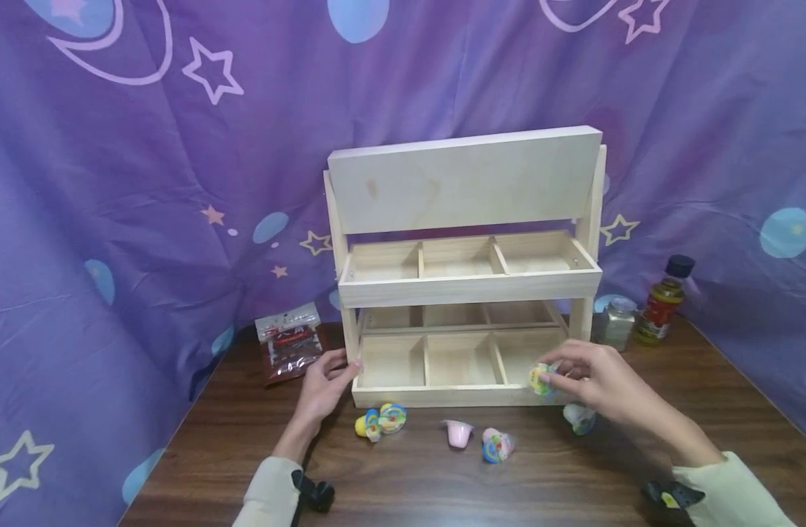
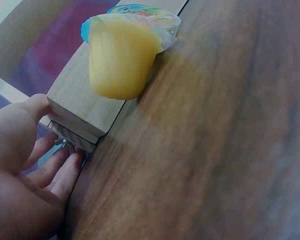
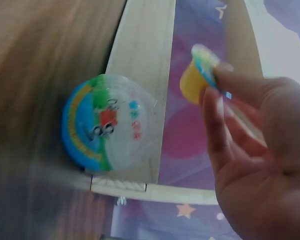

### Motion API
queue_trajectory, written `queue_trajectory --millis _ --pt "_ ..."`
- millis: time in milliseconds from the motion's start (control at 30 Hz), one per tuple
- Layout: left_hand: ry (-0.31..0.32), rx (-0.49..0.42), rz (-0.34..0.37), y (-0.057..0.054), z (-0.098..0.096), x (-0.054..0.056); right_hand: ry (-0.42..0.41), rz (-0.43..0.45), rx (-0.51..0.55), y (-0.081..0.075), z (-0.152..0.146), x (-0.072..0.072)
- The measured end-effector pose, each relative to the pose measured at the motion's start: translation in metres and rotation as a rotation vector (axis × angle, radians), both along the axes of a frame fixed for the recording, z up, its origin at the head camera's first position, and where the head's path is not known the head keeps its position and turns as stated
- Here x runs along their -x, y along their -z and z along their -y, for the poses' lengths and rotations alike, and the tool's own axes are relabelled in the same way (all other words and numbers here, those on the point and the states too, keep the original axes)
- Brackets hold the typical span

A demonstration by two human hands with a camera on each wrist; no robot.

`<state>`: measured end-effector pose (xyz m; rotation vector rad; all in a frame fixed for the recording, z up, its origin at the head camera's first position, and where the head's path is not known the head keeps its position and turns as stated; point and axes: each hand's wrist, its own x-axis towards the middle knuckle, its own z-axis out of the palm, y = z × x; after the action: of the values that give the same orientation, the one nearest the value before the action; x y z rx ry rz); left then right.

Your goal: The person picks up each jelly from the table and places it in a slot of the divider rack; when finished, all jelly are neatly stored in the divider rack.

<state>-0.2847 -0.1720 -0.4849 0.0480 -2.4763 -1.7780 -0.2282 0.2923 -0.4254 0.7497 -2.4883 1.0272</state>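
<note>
A two-tier wooden display rack (image 1: 471, 289) with divided trays stands on the table. My left hand (image 1: 325, 384) holds the lower tray's left front corner, thumb on the corner and fingers along the side by a wing nut (image 2: 65, 143). My right hand (image 1: 590, 373) pinches a small yellow jelly cup (image 3: 192, 82) by its lid edge, in front of the lower right compartment. Near the left hand lie jelly cups, one of them yellow (image 2: 122, 60). A pink jelly cup (image 1: 458, 434) and another jelly cup (image 1: 498, 445) lie at the front middle. A whitish jelly cup (image 1: 579, 419) sits below my right hand.
A red-and-clear snack packet (image 1: 292, 348) lies left of the rack. To its right stand a glass jar (image 1: 617, 324) and a dark-capped bottle (image 1: 662, 304). A purple patterned curtain (image 1: 442, 80) hangs behind the brown table (image 1: 389, 483).
</note>
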Motion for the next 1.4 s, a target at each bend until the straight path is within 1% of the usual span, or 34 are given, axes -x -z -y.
queue_trajectory --millis 100,167,233,300,400,467,567,667,767,867,967,1100,1233,1400 --pt "-0.002 -0.006 0.002 0.001 0.000 0.001 0.080 -0.036 -0.025 -0.001 0.004 0.014" --pt "-0.004 -0.012 -0.001 0.003 0.000 0.002 0.132 -0.026 -0.055 0.000 0.005 0.024" --pt "-0.006 -0.017 -0.009 0.003 0.000 0.001 0.173 0.011 -0.085 0.001 0.006 0.034" --pt "-0.007 -0.016 -0.013 0.003 0.000 0.001 0.192 0.062 -0.108 0.002 0.008 0.042" --pt "-0.013 -0.016 -0.014 0.001 0.002 0.002 0.193 0.148 -0.124 0.004 0.012 0.053" --pt "-0.011 -0.013 -0.014 0.000 0.001 0.003 0.194 0.194 -0.142 0.004 0.013 0.056" --pt "-0.006 -0.007 -0.023 0.000 0.000 0.004 0.193 0.254 -0.191 0.003 0.015 0.058" --pt "-0.007 -0.005 -0.019 0.000 0.000 0.004 0.184 0.289 -0.250 0.001 0.017 0.059" --pt "-0.011 -0.003 -0.008 0.000 0.000 0.004 0.174 0.271 -0.297 0.002 0.017 0.059" --pt "-0.019 0.000 -0.006 0.001 0.002 0.003 0.172 0.231 -0.319 0.003 0.019 0.059" --pt "-0.020 -0.005 -0.009 0.001 0.002 0.003 0.155 0.214 -0.336 0.004 0.019 0.059" --pt "-0.015 -0.004 -0.006 0.002 0.002 0.003 0.129 0.244 -0.351 0.003 0.017 0.058" --pt "-0.018 0.008 -0.007 0.002 0.003 0.003 0.129 0.267 -0.360 0.001 0.016 0.057" --pt "-0.022 0.013 0.002 0.002 0.003 0.003 0.147 0.244 -0.339 0.003 0.021 0.058"
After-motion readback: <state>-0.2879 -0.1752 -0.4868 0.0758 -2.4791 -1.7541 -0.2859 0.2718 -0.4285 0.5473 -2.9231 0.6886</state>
